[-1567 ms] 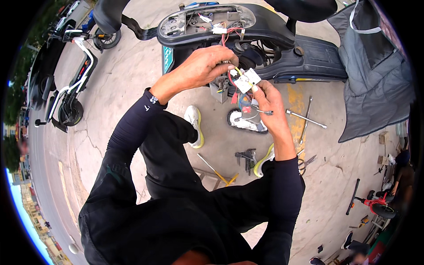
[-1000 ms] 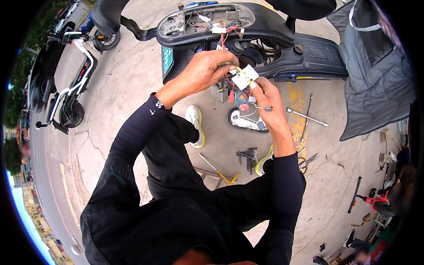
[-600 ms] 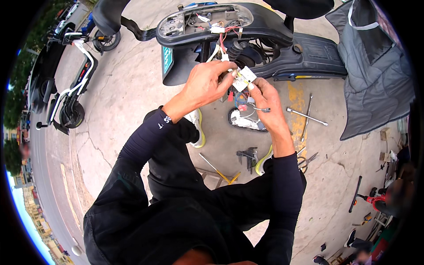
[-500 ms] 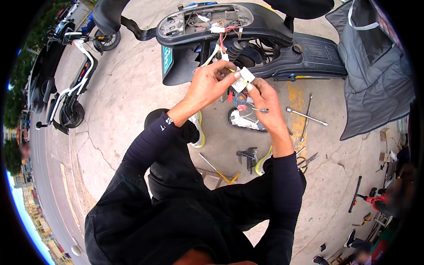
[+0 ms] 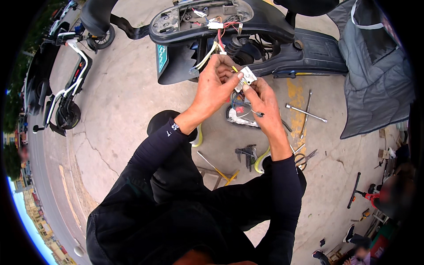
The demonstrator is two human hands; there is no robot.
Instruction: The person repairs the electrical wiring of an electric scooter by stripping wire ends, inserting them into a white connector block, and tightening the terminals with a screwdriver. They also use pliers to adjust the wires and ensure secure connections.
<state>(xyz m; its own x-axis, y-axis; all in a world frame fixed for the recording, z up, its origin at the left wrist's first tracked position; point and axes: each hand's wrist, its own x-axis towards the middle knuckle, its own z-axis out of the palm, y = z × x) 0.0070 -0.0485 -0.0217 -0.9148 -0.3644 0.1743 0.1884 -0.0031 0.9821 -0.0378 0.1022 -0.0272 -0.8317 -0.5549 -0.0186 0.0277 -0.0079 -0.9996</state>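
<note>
A small white terminal block [image 5: 248, 75] is pinched between my two hands, in front of an electric scooter [image 5: 319, 49]. My left hand [image 5: 211, 86] is closed at the block's left side, and a short yellow wire [image 5: 235, 69] sticks out by its fingertips. On the lower right edge, the thumb and fingers of my right hand [image 5: 267, 104] grip the block. A thin cable with a dark end [image 5: 259, 115] hangs below the right palm. Behind my left hand, pale wires [image 5: 208, 56] and red wires [image 5: 220, 40] run up to a white connector [image 5: 215, 25] in the scooter's open compartment.
Beneath my hands lies a white part with a black edge [image 5: 240, 117]. A cross wrench [image 5: 306, 115], scissors [image 5: 305, 160], dark hex keys [image 5: 246, 155] and a yellow-handled tool [image 5: 219, 169] rest on the concrete. A grey cover [image 5: 371, 84] hangs at right; a white scooter [image 5: 76, 84] stands at left.
Both hands stay on the terminal block, which has shifted slightly right and turned a little. My left hand has also moved slightly right. The whole view has tilted a bit.
</note>
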